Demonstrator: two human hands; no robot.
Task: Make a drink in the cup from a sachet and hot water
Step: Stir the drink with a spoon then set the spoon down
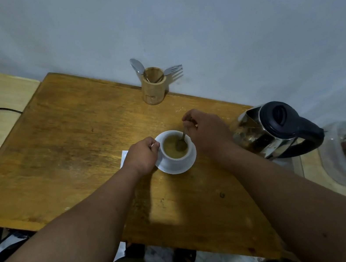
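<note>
White ceramic cup (179, 152) of tan drink sits on a white saucer (177, 168) mid wooden table (66, 149). Left hand (142, 157) fingers curl round its handle, right hand (207, 130) fingers pinch a thin metal spoon (182, 142) dipped in the drink.

a white cup (176, 151) of light brown drink sits on a saucer (177, 168) on the wooden table (64, 138). the left hand (142, 157) grips the cup's handle side; the right hand (207, 130) pinches a spoon (182, 140) dipped in the drink. a kettle (276, 131) stands just right.
</note>
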